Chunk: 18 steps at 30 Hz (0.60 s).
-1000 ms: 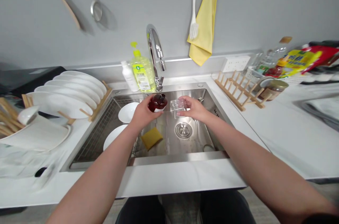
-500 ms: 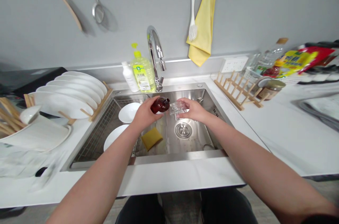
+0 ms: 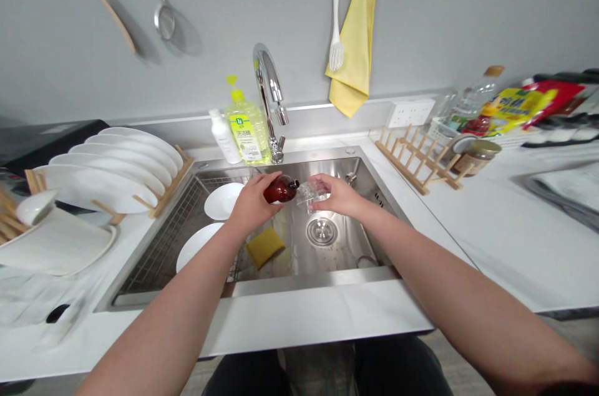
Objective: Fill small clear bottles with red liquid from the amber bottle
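Note:
Over the steel sink (image 3: 299, 274), my left hand (image 3: 255, 202) is closed around a dark reddish-brown bottle (image 3: 279, 189), tilted with its mouth pointing right. Facing it, my right hand (image 3: 337, 194) grips a small clear glass (image 3: 306, 194) by its far end. The bottle's mouth is right beside the glass; whether they touch I cannot tell. A yellow sponge (image 3: 265, 247) lies on the sink floor below, left of the drain (image 3: 322, 231). Two white dishes, an upper one (image 3: 221, 201) and a lower one (image 3: 196, 245), sit on the wire rack at the left, partly behind my left arm.
Behind the sink stand the faucet (image 3: 269, 87), a dish soap bottle (image 3: 248, 131) and a white bottle (image 3: 223, 137). White plates (image 3: 98, 178) fill a wooden rack on the left. On the right are a wooden rack (image 3: 418, 159) and a lidded jar (image 3: 478, 159). A yellow cloth (image 3: 355, 40) hangs above.
The bottle in my left hand has turned a little, its mouth now pointing more to the right and slightly up. My right hand stays almost in place with the glass. The view has shifted slightly.

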### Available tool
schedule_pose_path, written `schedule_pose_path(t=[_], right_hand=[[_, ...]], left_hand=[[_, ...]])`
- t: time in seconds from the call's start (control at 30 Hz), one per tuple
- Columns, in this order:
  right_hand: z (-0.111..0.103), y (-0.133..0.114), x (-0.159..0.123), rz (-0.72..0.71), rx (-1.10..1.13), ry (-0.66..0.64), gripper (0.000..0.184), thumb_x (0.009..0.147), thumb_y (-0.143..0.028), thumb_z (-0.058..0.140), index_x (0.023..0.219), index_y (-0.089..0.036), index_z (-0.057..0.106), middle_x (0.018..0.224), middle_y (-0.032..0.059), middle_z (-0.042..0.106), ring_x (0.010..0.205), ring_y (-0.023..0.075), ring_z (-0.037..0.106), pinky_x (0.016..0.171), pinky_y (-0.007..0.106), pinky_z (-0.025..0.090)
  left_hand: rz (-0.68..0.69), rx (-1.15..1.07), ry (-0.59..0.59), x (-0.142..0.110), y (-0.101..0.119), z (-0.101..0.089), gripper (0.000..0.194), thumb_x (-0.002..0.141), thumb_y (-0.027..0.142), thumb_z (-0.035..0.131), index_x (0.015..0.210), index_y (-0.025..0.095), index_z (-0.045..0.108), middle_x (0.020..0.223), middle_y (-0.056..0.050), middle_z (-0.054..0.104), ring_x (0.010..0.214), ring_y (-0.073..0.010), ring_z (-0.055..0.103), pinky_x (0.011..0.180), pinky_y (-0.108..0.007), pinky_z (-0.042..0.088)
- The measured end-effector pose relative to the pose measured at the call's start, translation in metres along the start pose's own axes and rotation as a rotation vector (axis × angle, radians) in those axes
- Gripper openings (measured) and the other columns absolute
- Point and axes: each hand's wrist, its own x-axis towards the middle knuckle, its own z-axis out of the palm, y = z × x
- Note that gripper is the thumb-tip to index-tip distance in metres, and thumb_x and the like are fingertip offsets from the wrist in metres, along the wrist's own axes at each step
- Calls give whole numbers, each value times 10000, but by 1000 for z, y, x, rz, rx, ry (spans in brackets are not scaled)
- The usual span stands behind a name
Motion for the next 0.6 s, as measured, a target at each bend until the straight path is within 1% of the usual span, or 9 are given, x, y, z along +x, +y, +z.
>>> schedule_pose_path(t=[0.1, 0.27, 0.47, 0.6], right_hand=[[0, 1, 0, 6, 9, 7, 760, 629, -366, 1080, 1306, -246, 757, 1174, 70, 827, 1069, 276, 779, 1036, 468, 642], [2, 1, 0, 14, -2, -2, 774, 634, -360, 1085, 1324, -237, 756, 1190, 77, 819, 1102, 285, 779, 1055, 476, 646], [1, -1, -1, 17, -10, -16, 748, 658, -331, 1074, 1328, -239, 755, 1206, 83, 808, 1117, 290, 771, 1047, 474, 653], [0, -1, -1, 18, -13, -21, 752, 648, -338, 1074, 1319, -231, 752, 1188, 82, 810, 1101, 287, 767, 1039, 472, 645]], left_hand=[[10, 26, -3, 0, -1, -1, 843, 771, 236, 900, 1585, 264, 683, 1409, -117, 747, 1279, -354, 747, 1189, -509, 592], [23, 61, -7, 0, -5, 1, 835, 784, 261, 887, 1593, 282, 681, 1402, -105, 747, 1267, -346, 746, 1184, -497, 592], [27, 71, -13, 0, -6, 2, 832, 793, 268, 891, 1599, 280, 683, 1420, -113, 740, 1293, -359, 733, 1205, -531, 580], [35, 86, -15, 0, -5, 2, 837, 788, 257, 890, 1600, 271, 685, 1419, -118, 743, 1286, -361, 735, 1193, -529, 583]])
